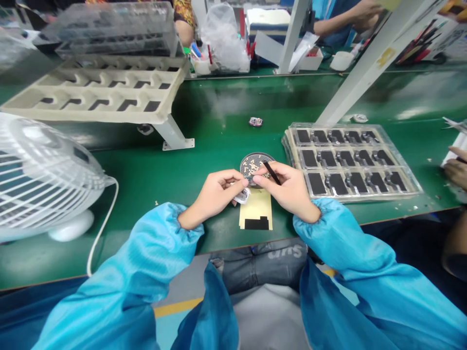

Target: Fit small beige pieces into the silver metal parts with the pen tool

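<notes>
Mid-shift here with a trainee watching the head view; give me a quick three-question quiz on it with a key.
1. Multiple choice: how many rows of compartments show in the top clear tray, to the right?
A) two
B) three
C) four

2. True or false: the left hand holds a small white part.

3. Fill in the side: the slim black item is held in the person's ____ hand.

Key:
1. B
2. True
3. right hand

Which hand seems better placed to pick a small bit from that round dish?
Probably the right hand: its fingertips are at the round dish, and it holds a slim black tool. The left hand is busy holding a white part.
</notes>
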`<state>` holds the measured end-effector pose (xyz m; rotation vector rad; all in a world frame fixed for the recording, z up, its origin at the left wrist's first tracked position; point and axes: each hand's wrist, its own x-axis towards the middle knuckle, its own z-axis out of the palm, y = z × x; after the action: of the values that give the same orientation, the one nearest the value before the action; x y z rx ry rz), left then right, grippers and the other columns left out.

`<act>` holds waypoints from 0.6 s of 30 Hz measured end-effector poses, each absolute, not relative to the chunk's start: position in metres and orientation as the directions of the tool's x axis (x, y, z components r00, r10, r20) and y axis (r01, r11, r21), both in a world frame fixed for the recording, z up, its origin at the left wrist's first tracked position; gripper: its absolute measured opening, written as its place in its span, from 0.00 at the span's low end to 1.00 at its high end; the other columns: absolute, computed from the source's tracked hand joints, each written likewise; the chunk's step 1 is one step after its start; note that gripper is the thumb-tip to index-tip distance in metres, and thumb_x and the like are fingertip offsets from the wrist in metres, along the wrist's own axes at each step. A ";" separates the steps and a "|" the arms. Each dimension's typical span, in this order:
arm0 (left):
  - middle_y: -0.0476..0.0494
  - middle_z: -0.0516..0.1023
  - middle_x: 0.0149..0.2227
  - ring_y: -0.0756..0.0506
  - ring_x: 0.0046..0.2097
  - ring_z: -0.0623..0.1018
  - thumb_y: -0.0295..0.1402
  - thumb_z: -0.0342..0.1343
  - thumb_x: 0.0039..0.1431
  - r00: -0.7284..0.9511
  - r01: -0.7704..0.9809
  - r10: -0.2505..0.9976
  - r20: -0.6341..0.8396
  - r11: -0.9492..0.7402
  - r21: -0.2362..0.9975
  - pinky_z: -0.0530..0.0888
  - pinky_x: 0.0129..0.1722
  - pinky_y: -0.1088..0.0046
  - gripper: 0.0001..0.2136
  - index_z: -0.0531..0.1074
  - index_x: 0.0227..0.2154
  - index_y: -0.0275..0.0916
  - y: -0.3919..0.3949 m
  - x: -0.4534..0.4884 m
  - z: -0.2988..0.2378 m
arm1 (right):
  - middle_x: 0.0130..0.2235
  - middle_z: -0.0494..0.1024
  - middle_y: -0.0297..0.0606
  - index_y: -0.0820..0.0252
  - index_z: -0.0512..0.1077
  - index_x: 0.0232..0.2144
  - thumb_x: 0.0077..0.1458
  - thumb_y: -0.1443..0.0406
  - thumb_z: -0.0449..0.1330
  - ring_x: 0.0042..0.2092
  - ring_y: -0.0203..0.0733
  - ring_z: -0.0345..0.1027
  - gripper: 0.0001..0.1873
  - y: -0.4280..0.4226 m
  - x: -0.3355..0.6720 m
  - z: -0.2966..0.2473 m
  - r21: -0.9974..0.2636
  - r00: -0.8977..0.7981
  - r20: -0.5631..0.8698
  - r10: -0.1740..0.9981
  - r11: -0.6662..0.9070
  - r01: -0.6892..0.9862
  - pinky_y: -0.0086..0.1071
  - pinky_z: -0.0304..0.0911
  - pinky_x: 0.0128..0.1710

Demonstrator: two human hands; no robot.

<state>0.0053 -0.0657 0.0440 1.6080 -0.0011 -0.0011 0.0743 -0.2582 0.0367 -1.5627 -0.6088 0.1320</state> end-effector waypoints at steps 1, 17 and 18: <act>0.48 0.77 0.23 0.53 0.21 0.73 0.46 0.68 0.58 1.000 -0.005 0.008 0.005 -0.026 1.000 0.71 0.19 0.81 0.17 0.77 0.29 0.35 -0.066 0.005 0.044 | 0.40 0.84 0.37 0.57 0.82 0.36 0.56 0.56 0.73 0.44 0.43 0.79 0.11 -0.258 0.074 0.037 -0.953 0.849 0.286 0.444 0.037 0.302 0.38 0.75 0.48; 0.41 0.84 0.36 0.50 0.28 0.74 0.43 0.64 0.63 0.985 -0.048 0.171 0.025 0.134 0.990 0.71 0.26 0.74 0.16 0.85 0.44 0.37 -0.060 0.009 0.035 | 0.22 0.74 0.32 0.61 0.76 0.24 0.53 0.48 0.73 0.25 0.32 0.63 0.23 -0.262 0.074 0.043 -0.988 0.854 0.072 0.515 -0.079 0.132 0.29 0.58 0.26; 0.41 0.84 0.37 0.51 0.28 0.73 0.43 0.64 0.62 0.984 -0.058 0.172 0.036 0.121 0.991 0.71 0.26 0.74 0.15 0.85 0.45 0.38 -0.061 0.007 0.035 | 0.22 0.74 0.31 0.61 0.76 0.24 0.53 0.47 0.73 0.25 0.32 0.63 0.24 -0.261 0.074 0.042 -0.987 0.855 0.066 0.515 -0.094 0.133 0.29 0.57 0.26</act>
<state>0.0074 -0.0611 0.0354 1.4401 0.0946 0.1677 0.0739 -0.2610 0.0420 -1.6554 -0.5111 0.3439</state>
